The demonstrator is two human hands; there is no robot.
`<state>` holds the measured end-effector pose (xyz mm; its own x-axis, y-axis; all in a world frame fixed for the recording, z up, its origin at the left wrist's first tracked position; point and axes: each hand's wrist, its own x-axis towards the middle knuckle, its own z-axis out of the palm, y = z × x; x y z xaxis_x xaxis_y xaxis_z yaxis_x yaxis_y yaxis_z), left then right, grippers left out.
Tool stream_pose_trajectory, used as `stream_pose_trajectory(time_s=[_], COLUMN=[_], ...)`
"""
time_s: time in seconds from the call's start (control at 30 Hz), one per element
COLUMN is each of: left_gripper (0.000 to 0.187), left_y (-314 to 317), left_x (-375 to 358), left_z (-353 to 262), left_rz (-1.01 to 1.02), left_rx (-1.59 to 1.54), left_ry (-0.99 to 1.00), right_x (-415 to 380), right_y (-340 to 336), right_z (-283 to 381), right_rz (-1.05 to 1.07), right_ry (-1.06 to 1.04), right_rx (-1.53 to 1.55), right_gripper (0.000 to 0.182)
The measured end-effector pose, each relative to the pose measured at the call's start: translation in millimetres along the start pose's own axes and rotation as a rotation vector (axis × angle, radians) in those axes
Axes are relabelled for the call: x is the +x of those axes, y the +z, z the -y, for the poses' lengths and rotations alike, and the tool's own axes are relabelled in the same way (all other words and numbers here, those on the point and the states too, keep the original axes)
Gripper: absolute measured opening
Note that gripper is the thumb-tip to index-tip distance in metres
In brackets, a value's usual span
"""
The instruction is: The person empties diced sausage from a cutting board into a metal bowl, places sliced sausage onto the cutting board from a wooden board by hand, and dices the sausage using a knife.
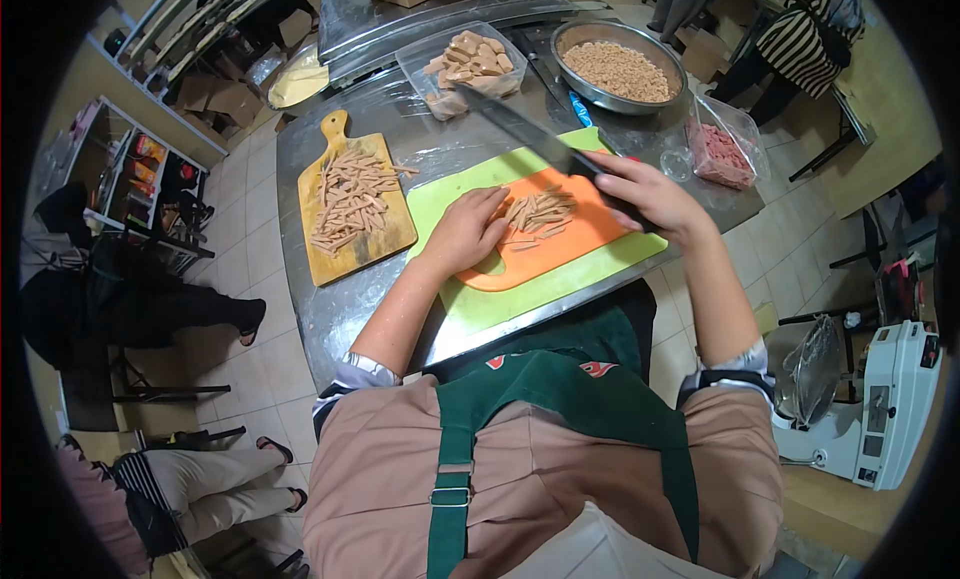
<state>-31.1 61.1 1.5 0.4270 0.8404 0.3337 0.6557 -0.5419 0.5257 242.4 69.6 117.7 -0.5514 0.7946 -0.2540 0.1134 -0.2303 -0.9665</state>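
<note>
My right hand is closed on the black handle of a large knife, its blade tilted up to the left above the boards. My left hand rests on the orange cutting board, fingers beside a small pile of thin brown strips. Whether it grips any strips is hidden. Beneath the orange board is a larger green board. To the left, a wooden board holds a larger heap of similar strips.
Behind the boards stand a plastic tub of brown pieces and a metal bowl of crumbly bits. A clear container with pink pieces sits at right. Other people stand at both sides; a white machine is at lower right.
</note>
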Motion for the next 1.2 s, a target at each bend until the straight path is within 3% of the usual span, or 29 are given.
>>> stream_pose_trajectory(time_s=[0.1, 0.13, 0.17, 0.23, 0.37, 0.43, 0.5, 0.57, 0.7, 0.73, 0.87, 1.0, 1.07, 1.2], left_gripper=[0.054, 0.066, 0.066, 0.073, 0.08, 0.071, 0.063, 0.055, 0.032, 0.025, 0.013, 0.011, 0.01, 0.01], left_y=[-4, 1, 5, 9, 30, 37, 48, 56, 63, 63, 64, 65, 68, 67], left_x=[1, 1, 2, 7, 28, 37, 42, 43, 43, 45, 50, 49, 49, 49], left_z=[-23, -26, -28, -37, -37, -45, -48, -46, -48, -50, -52, -52, -52, -53], left_rz=[0.1, 0.107, 0.109, -0.011, 0.01, 0.014, 0.014, 0.016, -0.185, -0.255, -0.291, -0.222, -0.313, -0.273], left_rx=[0.055, 0.06, 0.059, 0.343, 0.33, 0.198, 0.123, 0.05, 0.05, 0.057, 0.065, 0.081, 0.11, 0.136], left_ry=[-0.036, -0.08, -0.078, -0.017, 0.026, 0.025, -0.017, -0.063, -0.008, 0.024, 0.026, -0.03, 0.035, 0.035], right_x=[-43, -55, -65, -82, -102, -101, -100, -95, -86, -84, -76, -73, -76, -81], right_y=[-29, -35, -41, -41, -28, -11, -2, 2, 23, 27, 46, 51, 58, 67], right_z=[-24, -35, -47, -64, -85, -83, -85, -98, -85, -92, -88, -93, -88, -83], right_rz=[-0.126, -0.127, -0.189, -0.257, -0.265, -0.281, -0.289, -0.313, -0.301, -0.335, -0.415, -0.442, -0.464, -0.459], right_ry=[-0.04, -0.039, -0.053, -0.066, 0.05, 0.148, 0.219, 0.045, 0.151, 0.084, 0.076, 0.053, 0.105, 0.161], right_rx=[0.051, 0.052, 0.059, 0.07, -0.051, -0.314, -0.383, -0.643, -0.642, -0.722, -0.874, -0.914, -0.993, -1.048], right_gripper=[0.049, 0.049, 0.05, 0.051, 0.047, 0.048, 0.051, 0.053, 0.054, 0.05, 0.044, 0.045, 0.05, 0.056])
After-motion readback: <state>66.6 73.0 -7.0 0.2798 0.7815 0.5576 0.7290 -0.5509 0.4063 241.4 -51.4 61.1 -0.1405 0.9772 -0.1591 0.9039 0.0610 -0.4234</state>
